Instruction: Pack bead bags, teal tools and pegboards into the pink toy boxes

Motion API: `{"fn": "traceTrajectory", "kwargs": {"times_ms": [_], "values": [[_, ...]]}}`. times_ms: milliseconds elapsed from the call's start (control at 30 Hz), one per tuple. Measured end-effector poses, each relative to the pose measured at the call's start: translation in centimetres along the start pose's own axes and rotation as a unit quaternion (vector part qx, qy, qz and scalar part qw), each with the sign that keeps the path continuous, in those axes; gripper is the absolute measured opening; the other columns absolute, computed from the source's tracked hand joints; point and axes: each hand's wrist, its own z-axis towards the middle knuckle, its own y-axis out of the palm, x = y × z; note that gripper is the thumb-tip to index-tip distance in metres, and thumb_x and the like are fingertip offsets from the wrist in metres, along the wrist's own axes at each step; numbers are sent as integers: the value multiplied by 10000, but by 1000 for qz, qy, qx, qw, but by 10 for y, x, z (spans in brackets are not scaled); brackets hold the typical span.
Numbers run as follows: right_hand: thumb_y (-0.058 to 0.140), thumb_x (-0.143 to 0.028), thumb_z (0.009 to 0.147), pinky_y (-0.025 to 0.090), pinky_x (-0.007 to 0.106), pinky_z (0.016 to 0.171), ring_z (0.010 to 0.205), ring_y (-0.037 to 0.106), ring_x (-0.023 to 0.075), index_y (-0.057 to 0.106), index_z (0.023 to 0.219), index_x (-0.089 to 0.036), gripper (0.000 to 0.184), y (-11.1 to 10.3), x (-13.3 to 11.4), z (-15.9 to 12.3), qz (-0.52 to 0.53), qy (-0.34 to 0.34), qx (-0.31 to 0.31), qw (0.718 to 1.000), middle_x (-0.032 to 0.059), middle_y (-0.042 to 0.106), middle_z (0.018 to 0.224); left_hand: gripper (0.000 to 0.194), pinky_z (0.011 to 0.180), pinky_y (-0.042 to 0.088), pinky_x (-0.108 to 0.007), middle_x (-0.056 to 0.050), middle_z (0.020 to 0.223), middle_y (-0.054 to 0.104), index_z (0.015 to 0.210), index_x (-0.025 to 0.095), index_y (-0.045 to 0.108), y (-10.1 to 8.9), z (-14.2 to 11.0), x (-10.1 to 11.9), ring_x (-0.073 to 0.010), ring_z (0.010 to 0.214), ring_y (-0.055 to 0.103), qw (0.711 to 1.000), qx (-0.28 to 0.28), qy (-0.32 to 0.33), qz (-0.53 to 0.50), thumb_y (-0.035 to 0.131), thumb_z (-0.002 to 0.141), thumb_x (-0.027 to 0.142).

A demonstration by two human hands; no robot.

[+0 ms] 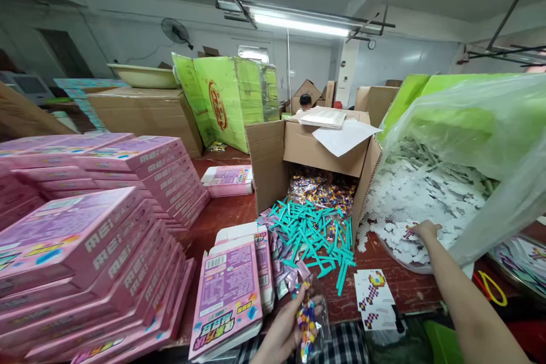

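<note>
We've got the red-brown bench [224,207] under everything. Clear plastic bag [490,182] with a heap of white pieces [420,193] sits around and beyond our right fingers [420,228]. Tall green box [230,94] stands well beyond our left fingers [300,297]. Open brown box [326,151] is nearer, ahead of the left fingers, papers on top, colourful small stuff inside. Stack of pink boxes [102,273] is well off to the left of our left fingers; another pink box [228,290] lies label up just left of them. Pile of turquoise sticks [309,233] spreads just ahead of them, spilling from the brown box's mouth. Bag of beads [307,327] is in our left fingers, pinched between thumb and the rest. Two printed cards [375,293] lie right of that hand, nearer us than the right fingers. Smallest: a patterned card [407,231] at our right fingertips, on the white heap. Those fingers sit close together; can't tell if they grip it.
</note>
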Motion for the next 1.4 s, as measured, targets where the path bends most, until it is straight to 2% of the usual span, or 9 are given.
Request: {"fn": "traceTrajectory", "kwargs": {"times_ms": [100,233,600,733,867,1067,1200,1333,1400], "values": [[887,-404,500,481,506,864,1220,481,467,645,1103,-102,716,2,-2,-11,14,17,-14,1000,287,523,1223,455,483,509,-210,-103,906,746,1108,125,625,-4,-5,-1,-179,645,700,1000,11,-19,-6,814,703,210],[906,-383,496,389,439,1029,1292,408,408,514,1254,-49,917,23,-1,-16,45,41,2,998,297,370,1377,475,479,526,-222,-79,816,757,1160,136,629,-10,-6,-10,-179,551,690,996,52,-57,36,798,727,232],[890,-166,475,485,324,929,1060,590,274,498,1192,-80,822,39,15,5,238,91,38,966,220,431,1294,542,710,612,-369,-96,870,764,1159,161,651,-12,9,-9,-319,845,735,986,84,-128,62,838,659,257],[869,-140,489,512,389,900,1011,606,260,482,1179,-105,792,43,15,5,325,132,62,934,128,577,1121,551,704,619,-374,-118,911,761,1149,147,651,-9,18,-4,-337,909,721,984,72,-154,48,833,658,318],[779,-141,686,543,391,859,1004,624,233,450,1250,-120,654,44,7,-1,418,172,124,883,116,595,1143,597,764,613,-391,-100,991,758,1139,185,654,-14,26,-7,-347,1022,686,991,56,-109,54,863,588,284],[707,-194,760,561,329,850,1038,639,199,419,1306,-131,621,-8,6,-26,551,149,172,803,132,580,1246,622,892,564,-401,-125,1100,730,1145,173,647,-14,22,-12,-350,1105,646,991,15,-83,104,885,578,271],[759,-268,690,574,274,789,940,679,186,558,1153,-137,521,-32,17,-103,612,72,60,785,94,667,1119,599,894,552,-379,-107,1076,734,1180,190,594,-4,14,-19,-290,1030,689,994,29,-9,108,848,647,291],[890,-269,546,571,266,701,760,685,169,633,994,-183,523,-9,12,-232,662,-7,-282,695,33,711,937,543,894,540,-393,-89,1081,727,1149,202,580,6,4,-22,-267,978,701,995,2,46,87,821,678,326],[908,-273,529,564,283,723,771,679,176,635,930,-194,492,9,0,-295,646,-9,-362,672,13,711,886,515,935,518,-404,-95,1148,704,1153,211,596,7,-3,-20,-272,1041,675,995,-11,68,77,785,714,404]]}}
